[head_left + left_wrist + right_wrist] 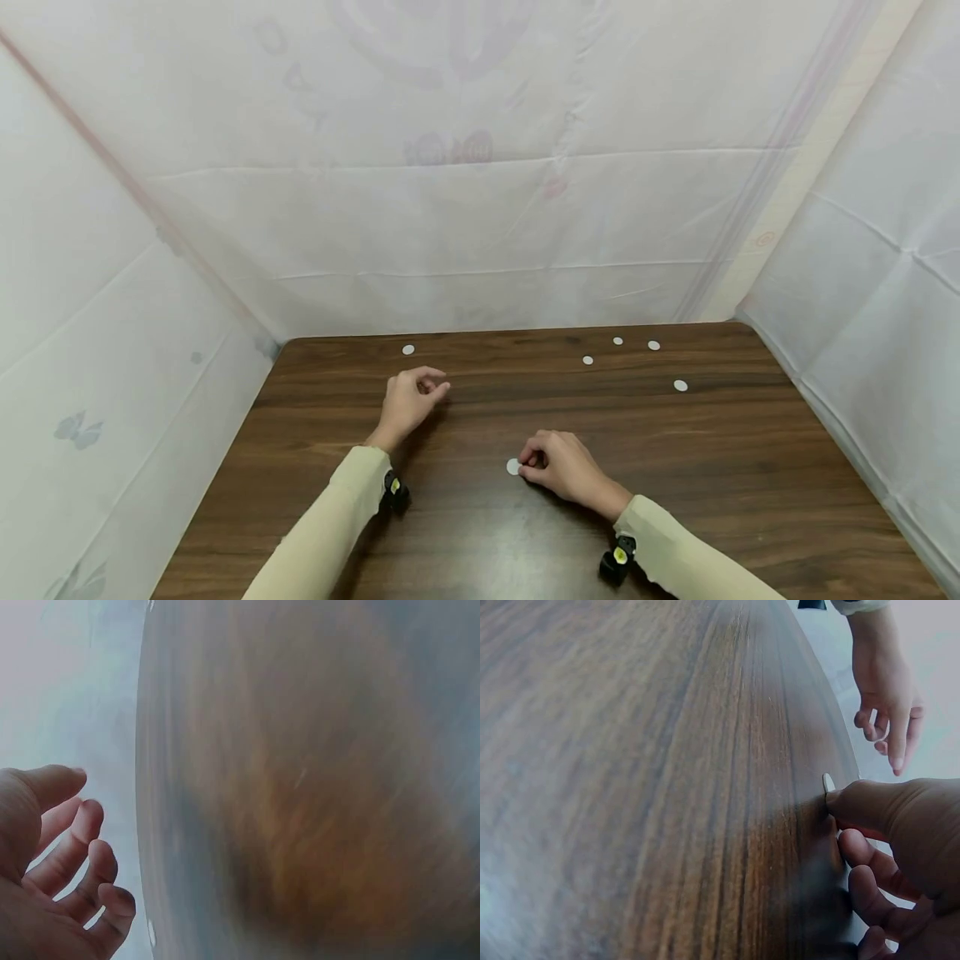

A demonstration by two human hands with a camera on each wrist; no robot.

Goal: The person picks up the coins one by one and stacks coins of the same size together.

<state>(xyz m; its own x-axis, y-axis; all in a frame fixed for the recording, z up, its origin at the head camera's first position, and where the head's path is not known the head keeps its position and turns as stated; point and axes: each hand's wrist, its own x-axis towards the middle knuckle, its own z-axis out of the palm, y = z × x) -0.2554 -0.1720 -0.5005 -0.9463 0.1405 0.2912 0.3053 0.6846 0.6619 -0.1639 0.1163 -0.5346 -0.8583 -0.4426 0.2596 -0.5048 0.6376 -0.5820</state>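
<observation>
My right hand (pixel 566 468) pinches a small white round disc (pixel 513 467) by its edge, low over the front middle of the wooden table. In the right wrist view the disc (pixel 828 782) shows as a thin sliver at the thumb tip, its remainder hidden by the fingers. Farther back and to the left, my left hand (pixel 407 402) hovers over the table with loosely bent fingers (pixel 90 862) and nothing between them. Just beyond it, near the back edge, lies another white disc (pixel 408 350).
Several more white discs lie apart at the back right of the dark wooden table (pixel 720 492), among them a disc (pixel 680 386) nearest the right side. Pale printed sheets (pixel 480 225) hang behind the table and along both sides.
</observation>
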